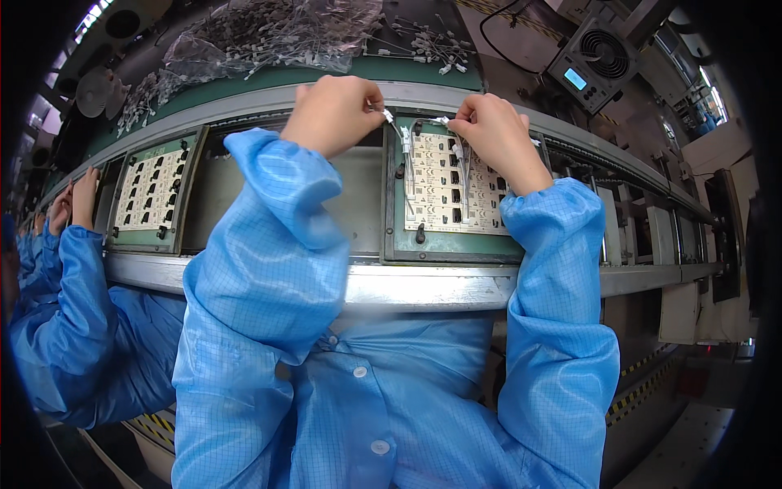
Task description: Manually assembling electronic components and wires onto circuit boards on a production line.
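Note:
In front of me a green fixture (456, 244) holds a pale panel of circuit boards (432, 218) with rows of small black parts. My left hand (338, 114) is closed in a pinch on a small white wire connector (388, 116) above the fixture's far left corner. My right hand (494, 134) reaches over the panel's far edge, thumb and finger pinched at another white connector (442, 121). Thin white wires with connectors (406, 140) lie across the panel's left and middle. My right hand and sleeve hide part of its right side.
A second fixture (167, 242) with a similar panel sits left on the rail line, beside a co-worker's hands (84, 198). A metal rail (432, 287) runs along the near side. Beyond the line lie a plastic bag (269, 41) and heaped wire connectors (428, 41). A fan device (595, 61) stands far right.

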`<state>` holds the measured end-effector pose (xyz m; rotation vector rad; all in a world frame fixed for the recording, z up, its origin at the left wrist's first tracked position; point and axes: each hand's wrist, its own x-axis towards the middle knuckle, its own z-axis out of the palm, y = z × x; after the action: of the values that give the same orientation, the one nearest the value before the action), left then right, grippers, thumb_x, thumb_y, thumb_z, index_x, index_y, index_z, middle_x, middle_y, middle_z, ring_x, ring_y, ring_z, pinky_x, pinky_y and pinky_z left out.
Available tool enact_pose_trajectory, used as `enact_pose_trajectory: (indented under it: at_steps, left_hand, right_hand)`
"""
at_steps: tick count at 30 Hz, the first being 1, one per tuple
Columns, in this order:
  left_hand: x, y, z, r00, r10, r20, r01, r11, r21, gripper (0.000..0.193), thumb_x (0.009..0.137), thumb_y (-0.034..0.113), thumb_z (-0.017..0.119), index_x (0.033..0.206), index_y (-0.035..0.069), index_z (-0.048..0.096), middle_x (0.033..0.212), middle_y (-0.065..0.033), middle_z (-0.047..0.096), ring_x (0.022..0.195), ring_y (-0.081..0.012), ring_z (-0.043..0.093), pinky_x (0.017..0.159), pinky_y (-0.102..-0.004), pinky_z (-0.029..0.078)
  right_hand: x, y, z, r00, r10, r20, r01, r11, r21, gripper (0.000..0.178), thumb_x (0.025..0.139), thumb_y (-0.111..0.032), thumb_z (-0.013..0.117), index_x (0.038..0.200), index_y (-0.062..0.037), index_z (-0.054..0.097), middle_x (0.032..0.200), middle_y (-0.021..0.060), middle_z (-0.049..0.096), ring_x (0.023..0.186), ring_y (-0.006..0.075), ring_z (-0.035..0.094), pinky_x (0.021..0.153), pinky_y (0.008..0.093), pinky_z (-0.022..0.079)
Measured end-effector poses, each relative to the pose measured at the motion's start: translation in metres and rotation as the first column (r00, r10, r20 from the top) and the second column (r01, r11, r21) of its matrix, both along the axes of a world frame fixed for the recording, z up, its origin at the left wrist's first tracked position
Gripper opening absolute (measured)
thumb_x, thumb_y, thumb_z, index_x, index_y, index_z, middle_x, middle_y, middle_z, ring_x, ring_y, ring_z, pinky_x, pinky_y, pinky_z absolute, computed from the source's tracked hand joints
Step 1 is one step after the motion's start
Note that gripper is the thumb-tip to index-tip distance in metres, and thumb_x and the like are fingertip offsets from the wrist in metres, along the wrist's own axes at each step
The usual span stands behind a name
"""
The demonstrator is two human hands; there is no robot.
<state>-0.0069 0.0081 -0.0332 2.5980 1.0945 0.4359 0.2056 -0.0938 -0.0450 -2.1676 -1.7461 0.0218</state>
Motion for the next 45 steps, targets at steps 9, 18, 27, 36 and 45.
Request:
enact_pose_trajectory:
  at_steps: [9, 18, 27, 36, 45]
  left_hand:
    - [0.027, -0.008, -0.031, 0.993, -0.08, 0.089, 0.057, 0.969, 0.239, 0.015, 0.082, 0.016, 0.065, 0.087, 0.019, 0.079, 0.096, 0.0001, 0.069, 0.103, -0.0261, 0.057, 0.09, -0.0457, 0.038]
    - [0.027, -0.009, -0.036, 0.982, -0.097, 0.161, 0.059, 0.972, 0.229, 0.018, 0.082, 0.014, 0.063, 0.09, 0.018, 0.079, 0.099, -0.0009, 0.069, 0.103, -0.0258, 0.056, 0.092, -0.0448, 0.037]
    - [0.007, 0.018, -0.01, 0.923, 0.024, 0.384, -0.145, 0.946, 0.291, 0.019, 0.085, 0.016, 0.059, 0.091, 0.017, 0.077, 0.099, -0.0044, 0.07, 0.102, -0.0314, 0.059, 0.085, -0.0498, 0.045]
    - [-0.018, 0.038, -0.021, 0.905, -0.113, 0.409, -0.054, 0.925, 0.375, 0.012, 0.084, 0.009, 0.065, 0.095, 0.009, 0.071, 0.096, -0.0093, 0.068, 0.094, -0.033, 0.061, 0.083, -0.0417, 0.048]
    - [-0.008, 0.024, -0.011, 0.935, -0.177, 0.307, 0.077, 0.947, 0.312, 0.009, 0.09, 0.004, 0.062, 0.097, 0.003, 0.067, 0.095, -0.012, 0.064, 0.095, -0.0318, 0.056, 0.089, -0.0377, 0.042]
  right_hand:
    - [-0.003, 0.005, 0.003, 1.0, -0.024, -0.015, 0.024, 0.999, -0.036, 0.024, 0.084, -0.029, 0.071, 0.084, -0.0051, 0.068, 0.082, 0.0075, 0.068, 0.08, 0.0237, 0.065, 0.076, 0.0393, 0.044]
    - [0.023, 0.011, 0.006, 0.903, -0.044, -0.426, 0.024, 0.998, -0.052, 0.019, 0.088, -0.02, 0.069, 0.096, -0.003, 0.067, 0.076, -0.0008, 0.059, 0.07, 0.0089, 0.054, 0.063, 0.0258, 0.044]
    - [-0.048, -0.038, 0.025, 0.676, 0.727, 0.121, -0.737, 0.667, 0.108, 0.02, 0.087, -0.013, 0.064, 0.107, -0.0116, 0.069, 0.101, 0.0075, 0.066, 0.108, 0.0261, 0.059, 0.098, 0.0471, 0.04]
    - [-0.06, -0.048, 0.008, 0.444, 0.809, 0.386, -0.871, 0.49, -0.025, 0.026, 0.098, -0.034, 0.055, 0.116, -0.0192, 0.066, 0.067, 0.0003, 0.061, 0.091, 0.0212, 0.057, 0.118, 0.0656, 0.015]
    - [0.104, -0.159, 0.02, 0.662, 0.578, 0.477, -0.535, 0.81, -0.24, 0.022, 0.095, -0.028, 0.057, 0.109, -0.0185, 0.07, 0.058, -0.0012, 0.057, 0.088, 0.0194, 0.057, 0.12, 0.0643, 0.011]
